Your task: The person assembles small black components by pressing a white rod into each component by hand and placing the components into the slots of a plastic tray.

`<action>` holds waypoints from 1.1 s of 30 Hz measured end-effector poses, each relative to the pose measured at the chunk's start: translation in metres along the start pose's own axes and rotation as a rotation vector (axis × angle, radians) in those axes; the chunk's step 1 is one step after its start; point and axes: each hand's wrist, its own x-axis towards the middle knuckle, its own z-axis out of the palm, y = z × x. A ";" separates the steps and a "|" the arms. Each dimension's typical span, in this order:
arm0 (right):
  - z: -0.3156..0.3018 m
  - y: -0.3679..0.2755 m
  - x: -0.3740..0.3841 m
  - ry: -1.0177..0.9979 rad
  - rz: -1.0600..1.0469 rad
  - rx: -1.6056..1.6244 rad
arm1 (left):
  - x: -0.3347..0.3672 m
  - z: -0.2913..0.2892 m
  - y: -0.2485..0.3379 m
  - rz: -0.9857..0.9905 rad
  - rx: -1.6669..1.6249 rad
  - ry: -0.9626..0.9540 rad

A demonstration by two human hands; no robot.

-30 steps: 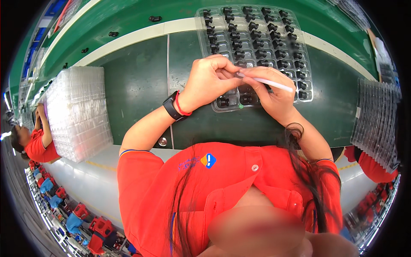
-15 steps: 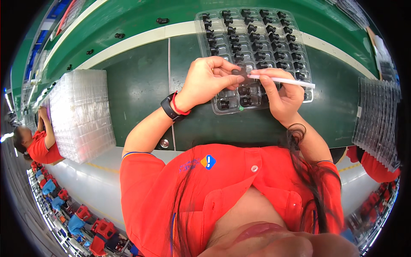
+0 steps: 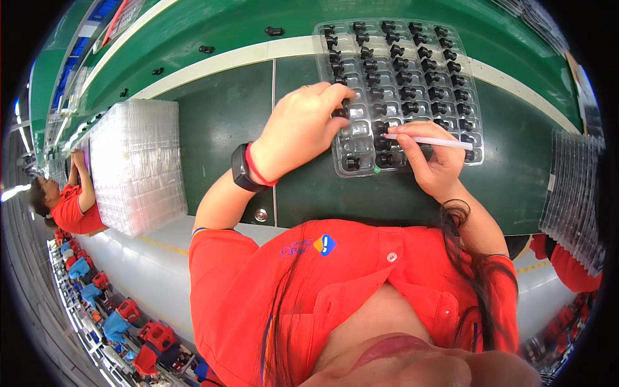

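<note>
A clear plastic tray (image 3: 358, 143) lies on the dark green worktop, with small black moulded parts (image 3: 408, 93) in most of its compartments. Over its left column, my left hand (image 3: 298, 126) has thumb and fingers around one black part (image 3: 341, 112). Whether that part rests in its compartment is hidden by the fingers. Pinched in my right hand (image 3: 437, 161) is a thin white stick (image 3: 441, 141), its reddish tip close to a black part (image 3: 381, 128) in the lower middle of the tray. Several compartments between the two hands hold nothing.
A tall stack of clear trays (image 3: 138, 169) stands on the left, and more stacked trays (image 3: 570, 200) on the right. Beyond a pale strip, loose black parts (image 3: 274, 31) lie on a green surface. Another person (image 3: 76, 205) sits at far left.
My left hand has gone from the stick's tip to the tray's left column with the black part. My right hand has lowered slightly with the stick. The whole view has shifted a little.
</note>
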 end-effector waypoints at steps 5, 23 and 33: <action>-0.001 0.000 0.000 -0.024 -0.013 -0.031 | -0.004 0.017 -0.002 0.032 0.127 0.020; -0.003 0.008 -0.016 0.013 0.210 0.050 | 0.057 0.036 -0.160 -0.058 0.196 0.525; -0.006 0.019 -0.010 -0.032 0.146 0.120 | 0.065 0.043 -0.171 -0.143 -0.139 0.852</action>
